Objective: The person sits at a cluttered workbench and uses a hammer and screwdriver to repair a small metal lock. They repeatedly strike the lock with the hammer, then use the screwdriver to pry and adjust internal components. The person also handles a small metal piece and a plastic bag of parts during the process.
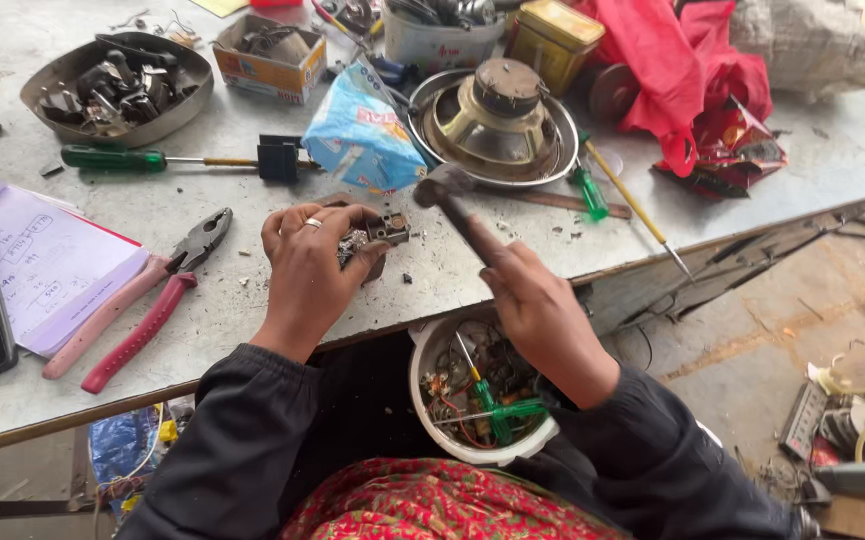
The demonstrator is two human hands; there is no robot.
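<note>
A small grey metal electrical part with brown coil windings [378, 235] sits on the grey workbench [253, 200] near its front edge, pinned there by the left hand [311, 262], whose fingers curl closed around it from above and from the left, leaving its right end exposed. The right hand [543, 320] is closed around the dark handle of a small steel-headed hammer [445, 190]; the handle's long axis runs from that hand up and leftward, so the head hangs just above and to the right of the part, near it but apart. The left hand is thus on the part, the right only reaching it through the hammer. Red-handled pliers [143, 300] lie left of the hand, a bare speaker cone in a metal ring [498, 120] behind, and a white bowl of wires and green screwdrivers [478, 395] below the bench edge.
</note>
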